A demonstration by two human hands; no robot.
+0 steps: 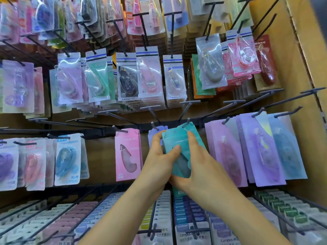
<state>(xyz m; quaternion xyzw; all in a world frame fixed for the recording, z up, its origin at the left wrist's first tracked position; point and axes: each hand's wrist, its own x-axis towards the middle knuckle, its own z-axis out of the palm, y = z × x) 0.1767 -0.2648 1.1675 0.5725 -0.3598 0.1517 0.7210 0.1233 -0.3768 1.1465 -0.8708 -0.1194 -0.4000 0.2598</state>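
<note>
I am gripping the stack of teal packs (178, 145) in both hands, my left hand (158, 157) curled round its left edge and my right hand (200, 166) round its right, with its top at the tip of the hook (186, 124). I am judging it best to line the holes square with the hook and slide straight, without twisting.

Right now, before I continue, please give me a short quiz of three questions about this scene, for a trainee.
1. True or false: the left hand and the right hand both grip the teal pack.
2. The nearest pack left of the left hand is: A pink, B yellow, C black.
3. Fill in: the teal pack's top is at a grey ____.
Key: 1 true; 2 A, the pink pack; 3 hook.
</note>
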